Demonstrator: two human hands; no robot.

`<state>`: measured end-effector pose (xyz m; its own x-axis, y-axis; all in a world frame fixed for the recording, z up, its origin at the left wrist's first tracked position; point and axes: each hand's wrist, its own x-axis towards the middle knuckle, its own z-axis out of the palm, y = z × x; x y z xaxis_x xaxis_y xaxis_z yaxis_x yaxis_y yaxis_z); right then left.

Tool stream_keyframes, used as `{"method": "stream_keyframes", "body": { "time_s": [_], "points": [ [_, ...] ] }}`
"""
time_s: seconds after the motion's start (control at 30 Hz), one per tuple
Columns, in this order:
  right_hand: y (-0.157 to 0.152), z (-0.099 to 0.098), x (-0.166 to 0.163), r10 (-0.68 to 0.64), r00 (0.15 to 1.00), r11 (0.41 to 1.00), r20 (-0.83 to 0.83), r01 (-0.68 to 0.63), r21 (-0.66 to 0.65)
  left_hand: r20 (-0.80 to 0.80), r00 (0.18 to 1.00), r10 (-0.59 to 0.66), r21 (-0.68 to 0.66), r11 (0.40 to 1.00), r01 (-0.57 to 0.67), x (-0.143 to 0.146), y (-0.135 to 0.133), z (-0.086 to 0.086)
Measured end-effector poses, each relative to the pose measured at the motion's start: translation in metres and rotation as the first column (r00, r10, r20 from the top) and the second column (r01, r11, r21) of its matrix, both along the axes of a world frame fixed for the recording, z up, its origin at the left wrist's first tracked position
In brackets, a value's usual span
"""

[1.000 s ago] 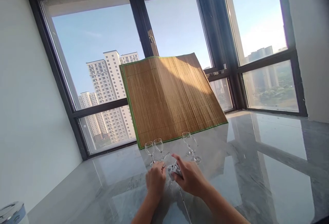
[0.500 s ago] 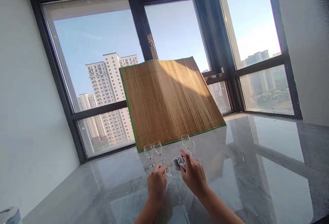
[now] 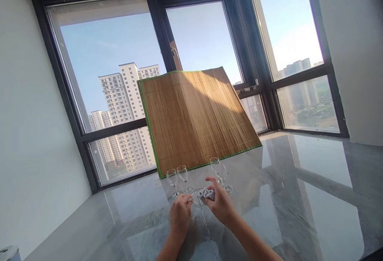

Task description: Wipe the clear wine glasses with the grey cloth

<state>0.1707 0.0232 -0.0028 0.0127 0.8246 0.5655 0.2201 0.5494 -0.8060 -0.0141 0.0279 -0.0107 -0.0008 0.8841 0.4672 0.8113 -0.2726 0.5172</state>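
My left hand [image 3: 180, 215] is closed around the stem end of a clear wine glass [image 3: 195, 195], which lies tilted sideways with its bowl toward the right. In my right hand [image 3: 220, 203] is a bunched grey cloth [image 3: 207, 194], held against the bowl's mouth; the index finger sticks out above it. Just beyond my left hand stand two upright wine glasses, one [image 3: 172, 178] slightly left of the other [image 3: 182, 174]. Behind my right hand two more stand close together, a farther one [image 3: 213, 162] and a nearer one [image 3: 221, 170], partly overlapping.
A bamboo mat [image 3: 197, 121] with green edging leans against the dark window frame [image 3: 113, 127] behind the glasses. Glossy grey tiled surface [image 3: 143, 209] spreads under everything. At the lower left corner, part of a white container [image 3: 9, 253] shows.
My right hand has brought the cloth left and down onto the glass's bowl. The held glass has swung up to point more to the right. The view has shifted slightly.
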Motion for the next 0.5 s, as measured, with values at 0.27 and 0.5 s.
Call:
{"method": "stream_keyframes", "body": {
  "time_s": [0.27, 0.5],
  "points": [
    [-0.010, 0.015, 0.008, 0.358, 0.776, 0.809, -0.519, -0.535, -0.242, 0.152, 0.985, -0.076, -0.013, 0.997, 0.079, 0.003, 0.002, -0.003],
    [-0.014, 0.028, 0.015, 0.262, 0.784, 0.903, -0.563, -0.405, -0.145, 0.521, 0.853, -0.033, -0.081, 0.993, 0.087, 0.014, 0.008, -0.010]
  ]
}}
